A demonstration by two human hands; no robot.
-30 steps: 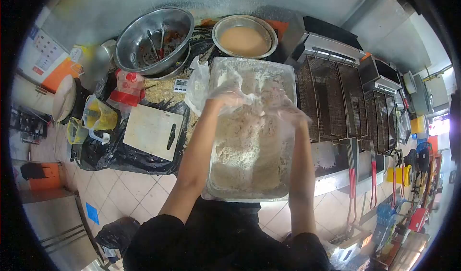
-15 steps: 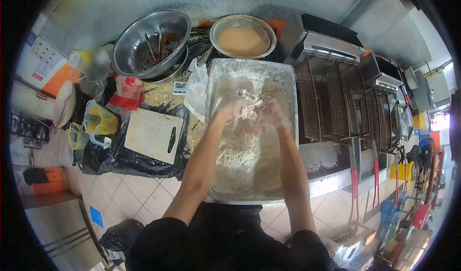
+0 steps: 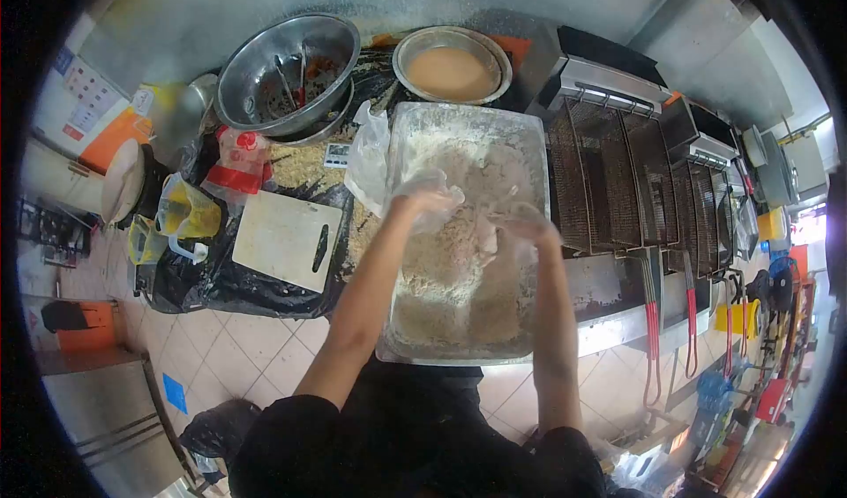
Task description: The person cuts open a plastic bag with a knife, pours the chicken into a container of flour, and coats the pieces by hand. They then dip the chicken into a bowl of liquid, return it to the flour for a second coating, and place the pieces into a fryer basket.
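Both my hands, in thin clear plastic gloves, are over a large rectangular tray (image 3: 540, 158) of pale flour (image 3: 432, 291). My left hand (image 3: 430, 202) is above the tray's left half, its fingers loosely curved and apart, somewhat blurred. On the right, my right hand (image 3: 527, 224) has its fingers closed on a flour-coated piece of meat (image 3: 486, 239), which hangs just above the flour. Its fingertips are partly blurred. Flour is heaped unevenly in the tray.
Behind the tray stands a bowl of beige liquid (image 3: 452, 74). A steel bowl with tongs (image 3: 234, 88) is at back left, near a white cutting board (image 3: 281, 238) and a plastic bag (image 3: 366, 158). Wire fryer baskets (image 3: 604, 176) line the right.
My hands, earlier close together around a floured clump, have moved apart. The right hand is lower and further right with the piece; the left has shifted slightly.
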